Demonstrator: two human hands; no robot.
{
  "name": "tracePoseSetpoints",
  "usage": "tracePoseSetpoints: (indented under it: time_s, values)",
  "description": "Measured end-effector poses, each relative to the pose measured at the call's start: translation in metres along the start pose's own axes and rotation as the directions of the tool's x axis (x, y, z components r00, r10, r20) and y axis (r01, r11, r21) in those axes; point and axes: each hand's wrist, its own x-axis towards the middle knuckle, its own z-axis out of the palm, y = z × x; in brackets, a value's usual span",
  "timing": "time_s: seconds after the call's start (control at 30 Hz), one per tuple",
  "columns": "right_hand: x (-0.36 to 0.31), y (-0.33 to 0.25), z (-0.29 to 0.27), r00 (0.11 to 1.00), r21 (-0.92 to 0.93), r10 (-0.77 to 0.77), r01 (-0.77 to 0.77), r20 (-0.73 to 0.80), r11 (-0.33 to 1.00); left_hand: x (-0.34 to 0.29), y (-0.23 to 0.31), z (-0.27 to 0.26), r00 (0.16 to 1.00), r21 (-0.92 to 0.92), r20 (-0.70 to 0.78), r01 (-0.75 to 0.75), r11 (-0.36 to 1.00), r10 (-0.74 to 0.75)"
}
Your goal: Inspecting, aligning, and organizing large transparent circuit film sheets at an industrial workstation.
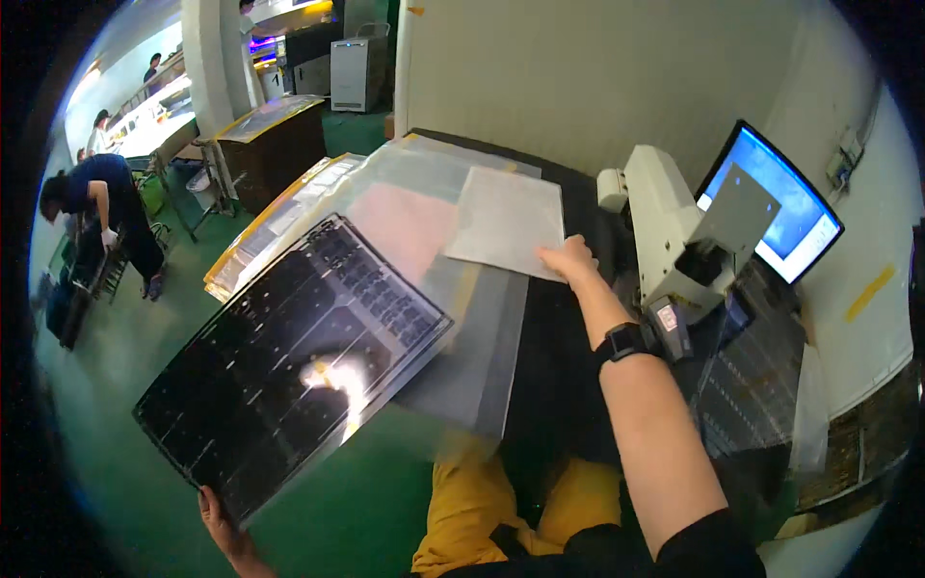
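Note:
My left hand (224, 528) is closed on the near left corner of a large glossy black film sheet (251, 385) with fine clear patterns and a clear margin. The sheet tilts over the floor, and its far right part overlaps the table stack. A bright light reflects off it. My right hand (572, 258) is closed at the near right corner of a whitish translucent sheet (508, 217), fingers pinching its edge. Under that lie large clear plastic sheets (482, 356) and a pink sheet (403, 226). A dark watch (624, 343) is on my right wrist.
On the black table (559, 385), a cream-coloured instrument (665, 212) stands right of my right hand, before a lit monitor (771, 202). Another patterned film (756, 376) lies near it. Yellow-edged sheets (275, 226) sit at the left. A person (111, 207) bends over at far left.

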Motion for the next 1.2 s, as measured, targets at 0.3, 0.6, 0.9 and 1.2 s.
tracePoseSetpoints:
  time_s: [0.3, 0.6, 0.9, 1.2]
  values:
    - [0.013, 0.013, 0.014, 0.985, 0.14, -0.17, 0.17, -0.013, 0.975, 0.024, -0.043, -0.099, 0.935, 0.653, 0.189, -0.349, 0.672, 0.301]
    - [-0.135, 0.068, -0.093, 0.833, 0.408, -0.42, 0.545, -0.36, 0.732, 0.015, -0.033, 0.008, 0.983, 0.214, -0.165, -0.047, 0.976, 0.083]
    - [-0.27, 0.14, -0.124, 0.861, 0.69, -0.229, 0.502, -0.454, 0.52, 0.038, -0.076, -0.009, 0.968, 0.043, -0.104, -0.225, 0.973, 0.229]
    - [-0.286, 0.173, -0.13, 0.87, 0.833, -0.222, 0.487, -0.44, 0.261, 0.007, -0.047, 0.008, 0.978, -0.111, -0.117, -0.187, 0.976, 0.174]
